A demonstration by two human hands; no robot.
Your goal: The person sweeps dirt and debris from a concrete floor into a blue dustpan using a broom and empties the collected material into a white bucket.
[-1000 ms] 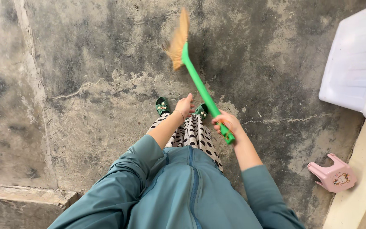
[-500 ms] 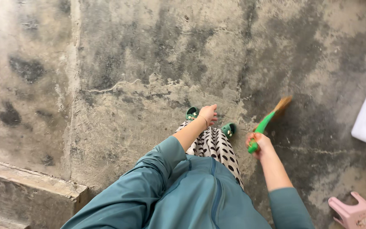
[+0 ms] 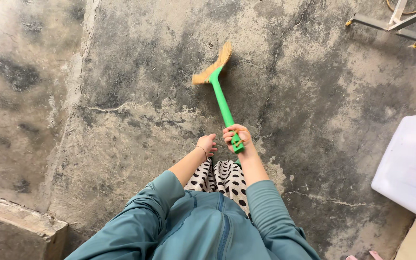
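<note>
The right hand (image 3: 237, 138) is wrapped around the near end of a green plastic-handled broom (image 3: 222, 101) whose long axis runs straight ahead to tan bristles (image 3: 213, 67) resting on the stained concrete floor (image 3: 121, 96), while the left hand (image 3: 207, 143) hangs empty and loosely curled just beside it.

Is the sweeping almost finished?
Hard to tell: the concrete floor is stained and cracked, with no swept pile showing. Right now the right hand grips the green broom, bristles out front. The left hand hangs empty. The floor by the white bin looks unswept.
</note>
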